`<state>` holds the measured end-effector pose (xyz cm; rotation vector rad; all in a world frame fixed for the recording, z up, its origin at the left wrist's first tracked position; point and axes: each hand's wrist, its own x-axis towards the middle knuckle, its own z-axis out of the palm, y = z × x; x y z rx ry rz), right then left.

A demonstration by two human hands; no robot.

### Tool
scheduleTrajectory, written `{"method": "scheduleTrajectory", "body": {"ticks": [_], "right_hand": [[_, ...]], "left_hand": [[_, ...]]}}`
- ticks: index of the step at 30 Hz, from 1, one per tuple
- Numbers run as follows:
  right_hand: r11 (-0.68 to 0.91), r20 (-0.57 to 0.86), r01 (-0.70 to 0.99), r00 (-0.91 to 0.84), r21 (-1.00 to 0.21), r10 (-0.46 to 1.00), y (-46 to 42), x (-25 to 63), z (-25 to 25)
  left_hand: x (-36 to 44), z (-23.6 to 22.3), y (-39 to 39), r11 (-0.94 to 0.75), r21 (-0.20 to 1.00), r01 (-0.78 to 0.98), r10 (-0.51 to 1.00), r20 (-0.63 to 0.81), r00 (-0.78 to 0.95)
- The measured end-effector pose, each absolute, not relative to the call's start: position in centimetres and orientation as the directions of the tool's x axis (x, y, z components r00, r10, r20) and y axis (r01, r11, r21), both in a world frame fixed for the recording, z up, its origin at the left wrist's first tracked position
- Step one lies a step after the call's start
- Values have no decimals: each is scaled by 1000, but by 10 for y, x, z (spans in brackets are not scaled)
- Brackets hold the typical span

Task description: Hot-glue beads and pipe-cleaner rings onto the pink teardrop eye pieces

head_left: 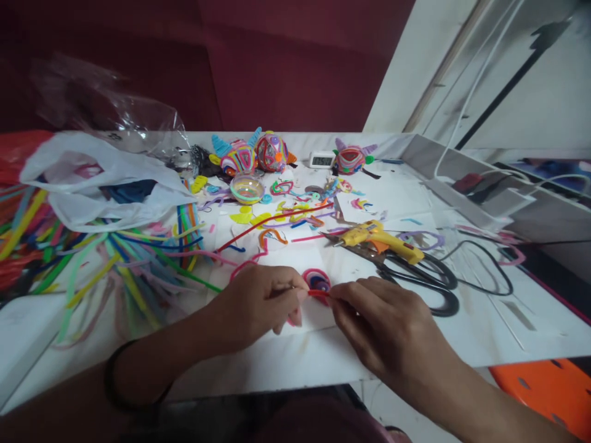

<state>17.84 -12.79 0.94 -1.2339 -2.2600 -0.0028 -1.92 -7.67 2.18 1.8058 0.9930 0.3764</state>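
Between my two hands a short stretch of red pipe cleaner [318,293] is held level over the table. My left hand [265,298] pinches its left end, and my right hand [385,314] grips the other end between thumb and forefinger. Just behind the pinch lies a coiled pink and purple pipe-cleaner piece [316,280], partly hidden by the fingers. A pink loop [242,269] shows beyond my left hand. Black-handled scissors [415,274] lie right of my right hand, under a yellow glue gun [381,239].
Many loose pipe cleaners [124,271] and a white plastic bag [106,178] cover the left side. Farther back stand a clear bowl [247,189], colourful wrapped figures [237,157] and a small digital clock [322,160]. A cable [503,267] loops at the right.
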Motion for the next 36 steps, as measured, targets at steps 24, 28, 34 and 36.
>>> {"method": "scheduleTrajectory", "body": {"ticks": [24, 28, 34, 36], "right_hand": [[412, 177, 819, -372, -398, 911, -100, 152, -3], [415, 190, 831, -370, -370, 909, -101, 151, -5], [449, 222, 832, -394, -326, 892, -102, 151, -7], [453, 223, 830, -398, -325, 890, -102, 151, -7]], "left_hand": [[-55, -14, -43, -575, 641, 509, 719, 99, 688], [-54, -17, -43, -615, 612, 497, 691, 114, 714], [-53, -20, -47, -615, 602, 509, 685, 87, 724], [-53, -20, -47, -632, 593, 499, 665, 83, 742]]}}
